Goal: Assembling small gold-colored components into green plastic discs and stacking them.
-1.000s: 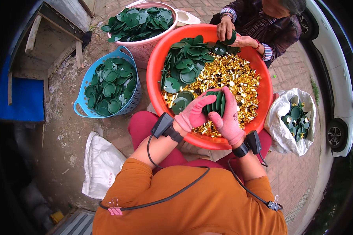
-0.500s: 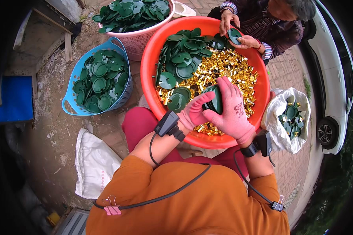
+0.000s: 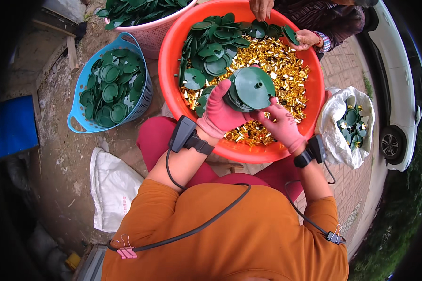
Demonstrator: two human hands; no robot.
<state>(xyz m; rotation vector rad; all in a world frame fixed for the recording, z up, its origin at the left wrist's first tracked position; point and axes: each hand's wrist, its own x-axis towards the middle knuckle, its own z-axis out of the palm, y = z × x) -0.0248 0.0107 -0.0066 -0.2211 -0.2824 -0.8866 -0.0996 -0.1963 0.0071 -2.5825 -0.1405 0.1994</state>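
Hands [image 3: 222,114] half-curled, left gripping green discs [image 3: 252,90]

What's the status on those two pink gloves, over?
Left hand: gripping a stack of green discs. Right hand: at its near right edge. Held over gold pieces in red tub. Co-worker's hands: across the tub, clear of the stack.

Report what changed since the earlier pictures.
The green disc stack turned from edge-on to showing a flat face, left hand gripping it, right hand at its edge. The co-worker's hands parted, one holding a disc. Blue basket and white sacks stayed put.
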